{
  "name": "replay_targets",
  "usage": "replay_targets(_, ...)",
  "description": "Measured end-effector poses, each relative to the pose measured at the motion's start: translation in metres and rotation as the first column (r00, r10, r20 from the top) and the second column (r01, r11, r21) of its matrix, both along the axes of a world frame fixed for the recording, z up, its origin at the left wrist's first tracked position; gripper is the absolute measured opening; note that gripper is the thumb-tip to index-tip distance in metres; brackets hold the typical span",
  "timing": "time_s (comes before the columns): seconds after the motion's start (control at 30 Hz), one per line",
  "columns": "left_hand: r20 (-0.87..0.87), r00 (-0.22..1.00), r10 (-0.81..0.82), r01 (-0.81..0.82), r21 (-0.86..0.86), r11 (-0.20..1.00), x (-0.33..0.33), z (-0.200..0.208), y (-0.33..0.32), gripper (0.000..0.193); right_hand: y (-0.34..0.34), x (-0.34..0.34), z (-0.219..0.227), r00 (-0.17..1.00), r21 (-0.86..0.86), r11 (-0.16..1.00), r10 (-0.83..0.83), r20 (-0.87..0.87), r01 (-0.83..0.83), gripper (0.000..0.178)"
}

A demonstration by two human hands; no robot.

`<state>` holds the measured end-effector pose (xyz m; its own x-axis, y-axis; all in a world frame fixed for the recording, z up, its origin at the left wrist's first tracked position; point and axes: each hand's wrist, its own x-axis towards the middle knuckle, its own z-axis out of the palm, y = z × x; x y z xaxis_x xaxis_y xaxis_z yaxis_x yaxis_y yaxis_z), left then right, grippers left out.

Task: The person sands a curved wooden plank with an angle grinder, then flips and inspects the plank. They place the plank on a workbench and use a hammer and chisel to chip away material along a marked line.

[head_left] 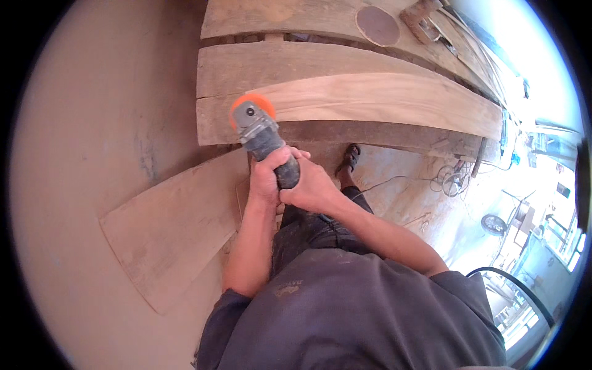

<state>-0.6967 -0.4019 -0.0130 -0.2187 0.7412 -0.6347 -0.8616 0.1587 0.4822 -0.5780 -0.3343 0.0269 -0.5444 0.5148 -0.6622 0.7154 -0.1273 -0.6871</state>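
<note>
Both my hands are wrapped round the dark body of an angle grinder [265, 142] with a grey metal head. My left hand [266, 177] grips it from the left side. My right hand [310, 185] closes round its rear part from the right. An orange backing pad [263, 102] on the grinder's head sits at the left end of a long, pale wooden board [382, 98]. Whether the pad touches the wood is hard to tell. That board lies lengthwise on a bench of rough planks [231, 69], its near edge slightly curved.
On the bench's far side are a round brown disc [377, 26] and a wood-handled tool [424, 21]. A broad wooden panel [172, 228] leans by the left wall [111, 123]. Cables [453, 179] coil on the floor beyond my sandalled foot [351, 157]. A small wheel [493, 224] lies farther right.
</note>
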Motion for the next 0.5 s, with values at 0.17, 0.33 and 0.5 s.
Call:
replay_targets(0.17,-0.180,0.973,-0.143,0.142,-0.017,0.990,0.040,-0.013,0.031,0.023,0.008,0.042,0.000,0.988,-0.074,0.986,-0.154,-0.007,0.153,0.058)
replay_targets(0.33,-0.178,0.959,-0.219,0.210,-0.070,0.975,0.037,0.010,0.040,0.019,0.007,0.042,0.007,0.971,-0.070,0.972,-0.230,-0.065,0.226,0.058)
replay_targets(0.5,-0.079,0.996,-0.051,0.047,-0.051,0.998,0.012,0.000,0.007,0.020,-0.008,0.006,0.007,0.996,0.025,0.996,-0.085,-0.036,0.086,0.059)
